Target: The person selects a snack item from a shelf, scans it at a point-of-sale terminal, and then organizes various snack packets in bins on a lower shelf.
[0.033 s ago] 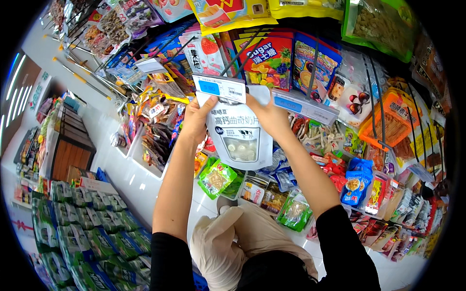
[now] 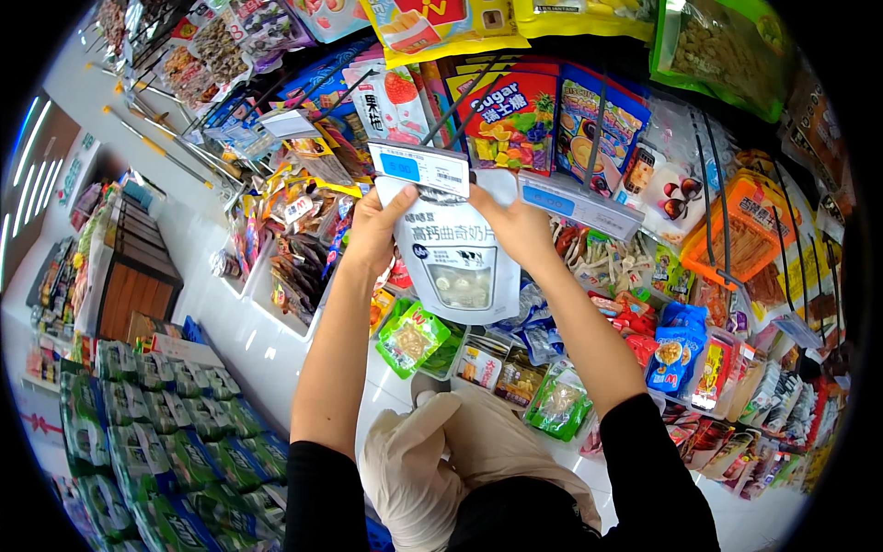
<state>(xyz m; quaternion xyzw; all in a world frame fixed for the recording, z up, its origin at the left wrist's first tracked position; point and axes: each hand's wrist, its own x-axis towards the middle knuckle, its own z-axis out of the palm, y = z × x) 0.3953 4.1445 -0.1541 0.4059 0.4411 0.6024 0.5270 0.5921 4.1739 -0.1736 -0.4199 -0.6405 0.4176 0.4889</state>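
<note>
White snack pouch (image 2: 455, 262) pinched at both top corners.
Left hand (image 2: 372, 230) and right hand (image 2: 520, 225) closed on it; looks light, soft, crinkly, so the stiffer upper seam seems best.

Both your arms reach up and forward from the lower edge, bare from the elbow up, dark sleeves covering the upper arms. Your left hand (image 2: 372, 230) is raised, its thumb angled toward the right and its fingers curled in a grip. Your right hand (image 2: 517, 225) sits level with it, close by, likewise closed with its thumb pointing inward.
</note>
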